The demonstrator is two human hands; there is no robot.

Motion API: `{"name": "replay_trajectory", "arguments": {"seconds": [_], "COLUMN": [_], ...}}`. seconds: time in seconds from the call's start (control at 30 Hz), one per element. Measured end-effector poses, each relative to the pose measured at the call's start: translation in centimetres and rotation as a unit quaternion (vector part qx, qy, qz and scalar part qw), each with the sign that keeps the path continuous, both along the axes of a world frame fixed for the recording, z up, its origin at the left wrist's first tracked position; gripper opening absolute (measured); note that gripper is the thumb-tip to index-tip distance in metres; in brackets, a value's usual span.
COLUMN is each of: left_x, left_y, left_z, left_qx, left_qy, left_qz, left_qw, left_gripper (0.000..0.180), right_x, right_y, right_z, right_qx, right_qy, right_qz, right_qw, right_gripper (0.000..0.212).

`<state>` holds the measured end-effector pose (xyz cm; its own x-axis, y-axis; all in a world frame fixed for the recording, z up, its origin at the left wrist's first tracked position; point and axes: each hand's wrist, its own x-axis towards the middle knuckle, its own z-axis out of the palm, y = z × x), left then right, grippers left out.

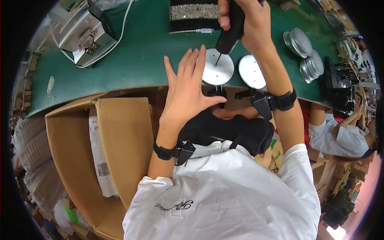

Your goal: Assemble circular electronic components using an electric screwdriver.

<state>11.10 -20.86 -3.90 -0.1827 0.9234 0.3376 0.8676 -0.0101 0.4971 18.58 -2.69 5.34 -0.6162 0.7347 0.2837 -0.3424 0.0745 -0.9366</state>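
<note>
My right hand (253, 25) is wrapped round a black electric screwdriver (231, 34), which points down. Its thin bit reaches the face of a round, silvery metal disc (224, 73) near the table's front edge; whether the tip sits on a screw is too small to tell. Beside the disc's left rim, my left hand (185, 88) is spread with fingers stretched and thumb out, holding nothing. A black bracket-like part shows under the disc's near side. Just to the right lies a second silvery disc (251, 72), partly hidden by my right forearm.
A black tray of small screws (194, 13) stands at the far side, with a clear-handled screwdriver (196, 31) before it. Stacked metal discs (311, 66) and black parts (338, 82) sit rightward. A corded metal machine (86, 36) and an open cardboard box (124, 148) are leftward. Another person sits right.
</note>
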Motion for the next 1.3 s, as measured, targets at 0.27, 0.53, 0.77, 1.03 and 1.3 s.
{"name": "replay_trajectory", "arguments": {"seconds": [0.27,0.53,0.77,1.03,1.3], "left_x": [-0.1,2.6,8.9,13.2,16.1], "left_y": [1.6,2.3,8.2,9.7,10.2], "left_z": [0.8,2.1,1.1,0.6,-1.7], "left_qx": [0.017,0.122,-0.038,0.043,0.122], "left_qy": [0.018,-0.034,0.064,0.045,0.045], "left_qz": [-0.008,-0.045,-0.143,-0.19,-0.328], "left_qw": [1.0,0.991,0.987,0.98,0.936], "left_gripper": [0.118,0.113,0.105,0.106,0.1], "right_x": [3.6,20.9,23.3,21.8,22.0], "right_y": [-4.6,-9.4,-7.5,-10.0,-9.4], "right_z": [0.8,-3.6,-14.0,-15.2,-17.2], "right_qx": [0.114,0.075,-0.066,0.081,-0.13], "right_qy": [0.053,0.292,-0.269,-0.178,-0.076], "right_qz": [-0.035,-0.47,-0.56,-0.634,-0.597], "right_qw": [0.991,0.829,0.781,0.748,0.788], "right_gripper": [0.012,0.036,0.056,0.05,0.062]}}
